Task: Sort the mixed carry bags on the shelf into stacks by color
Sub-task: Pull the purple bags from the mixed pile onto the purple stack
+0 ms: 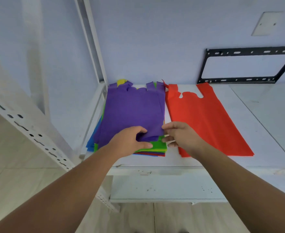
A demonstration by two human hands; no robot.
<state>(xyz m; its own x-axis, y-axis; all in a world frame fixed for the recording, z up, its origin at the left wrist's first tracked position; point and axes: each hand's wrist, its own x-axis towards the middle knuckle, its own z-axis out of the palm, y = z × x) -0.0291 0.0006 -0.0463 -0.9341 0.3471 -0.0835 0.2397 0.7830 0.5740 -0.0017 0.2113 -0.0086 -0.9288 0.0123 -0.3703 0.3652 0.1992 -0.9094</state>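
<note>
On the white shelf (264, 125), I see my left hand (130, 140) gripping the near edge of the purple bag (133, 111) atop the mixed stack (158, 147); my right hand (180, 135) pinches its corner. A red bag (205, 118) lies flat just beside, right.

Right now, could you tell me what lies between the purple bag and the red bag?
Head view: a bare strip of white shelf, with the right hand at its near end.
</note>
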